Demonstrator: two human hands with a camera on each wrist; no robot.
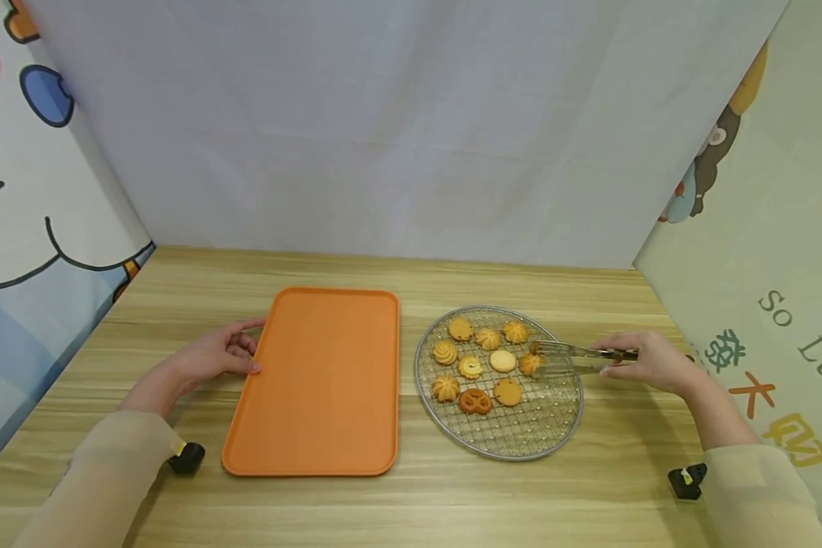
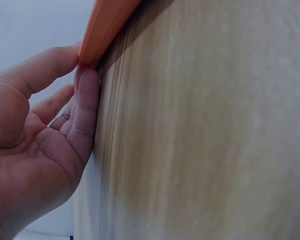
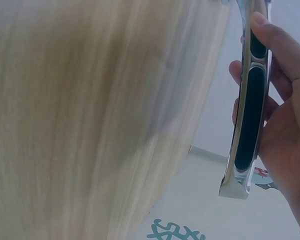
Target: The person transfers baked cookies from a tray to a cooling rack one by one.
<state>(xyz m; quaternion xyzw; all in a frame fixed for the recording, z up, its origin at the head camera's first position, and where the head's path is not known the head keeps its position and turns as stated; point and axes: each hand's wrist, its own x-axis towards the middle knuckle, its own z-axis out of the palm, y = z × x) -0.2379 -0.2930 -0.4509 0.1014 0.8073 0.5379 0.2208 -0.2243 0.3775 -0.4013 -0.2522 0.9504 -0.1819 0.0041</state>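
Note:
My left hand (image 1: 221,355) pinches the left edge of an orange tray (image 1: 329,380); in the left wrist view the thumb (image 2: 50,67) lies on the rim and fingertips touch it from below. My right hand (image 1: 654,363) holds metal tongs (image 1: 589,352) with dark grip inlays, also plain in the right wrist view. The forked tips of the tongs are at the rightmost flower-shaped cookie (image 1: 530,364), one on either side; whether they squeeze it I cannot tell. That cookie is on a round wire rack (image 1: 520,434).
Several other cookies sit on the rack, among them a pretzel-shaped one (image 1: 476,401), a pale round one (image 1: 502,361) and a swirled one (image 1: 445,352). The wooden table (image 1: 452,502) meets a white cloth backdrop (image 1: 397,152) behind, with printed panels at both sides.

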